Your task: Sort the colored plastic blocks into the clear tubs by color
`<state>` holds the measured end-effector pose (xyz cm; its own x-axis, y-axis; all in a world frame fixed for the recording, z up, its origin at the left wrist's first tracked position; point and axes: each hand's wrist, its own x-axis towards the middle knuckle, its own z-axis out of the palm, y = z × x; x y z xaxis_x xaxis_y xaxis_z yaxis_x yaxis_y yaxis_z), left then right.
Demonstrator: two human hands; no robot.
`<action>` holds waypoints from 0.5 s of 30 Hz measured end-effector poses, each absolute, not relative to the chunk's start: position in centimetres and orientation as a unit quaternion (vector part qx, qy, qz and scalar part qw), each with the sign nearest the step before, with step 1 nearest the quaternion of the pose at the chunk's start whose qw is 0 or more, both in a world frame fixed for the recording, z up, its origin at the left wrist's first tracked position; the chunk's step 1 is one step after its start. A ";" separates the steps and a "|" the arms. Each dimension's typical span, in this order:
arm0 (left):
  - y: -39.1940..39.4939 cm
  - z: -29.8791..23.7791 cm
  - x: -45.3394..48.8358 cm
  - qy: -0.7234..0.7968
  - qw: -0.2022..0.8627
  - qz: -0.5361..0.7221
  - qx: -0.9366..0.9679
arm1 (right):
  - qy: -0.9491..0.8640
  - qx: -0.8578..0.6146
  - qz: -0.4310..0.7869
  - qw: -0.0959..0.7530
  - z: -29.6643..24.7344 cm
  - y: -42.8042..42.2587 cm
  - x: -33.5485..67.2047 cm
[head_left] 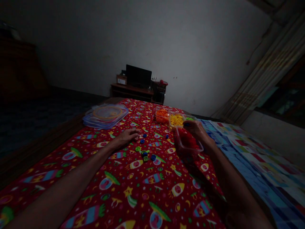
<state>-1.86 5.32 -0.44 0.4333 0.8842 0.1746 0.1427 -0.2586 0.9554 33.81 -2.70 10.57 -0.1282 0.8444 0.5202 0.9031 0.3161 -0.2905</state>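
Observation:
My left hand (128, 136) rests on the red patterned cloth (164, 178), its fingers loosely extended, with a small blue piece (145, 135) just beyond the fingertips. Nearer to me lie several small plastic building pieces, among them a green piece (138, 149) and a blue piece (153, 157). My right hand (196, 129) is over the far right edge of a clear box of red pieces (188, 140), fingers pinched together. Something dark, perhaps blue, shows at the fingertips, too small to name. Behind that hand, a box of green pieces (190, 119) is partly hidden.
Beyond the red box stand a clear box of yellow pieces (176, 120) and one of orange pieces (162, 116). Stacked clear lids (106, 116) lie at the left. Blue checked bedding (228, 149) borders the right side. A dark screen (138, 75) stands by the wall.

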 end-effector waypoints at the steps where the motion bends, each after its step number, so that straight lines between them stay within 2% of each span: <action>1: 5.3 -0.4 -1.8 0.367 0.487 0.384 0.693 | -0.733 -0.599 -0.063 0.317 11.0 -3.1 35.1; 6: 4.9 0.1 -1.9 0.376 0.487 0.384 0.689 | -0.640 -0.698 -0.152 0.282 11.7 -4.5 42.0; 10: 4.8 0.3 -1.9 0.381 0.485 0.381 0.689 | -0.617 -0.740 -0.146 0.222 11.1 -4.6 44.3; 15: 5.3 -0.1 -1.9 0.387 0.483 0.383 0.686 | -0.695 -0.644 -0.152 0.280 10.0 -5.1 38.1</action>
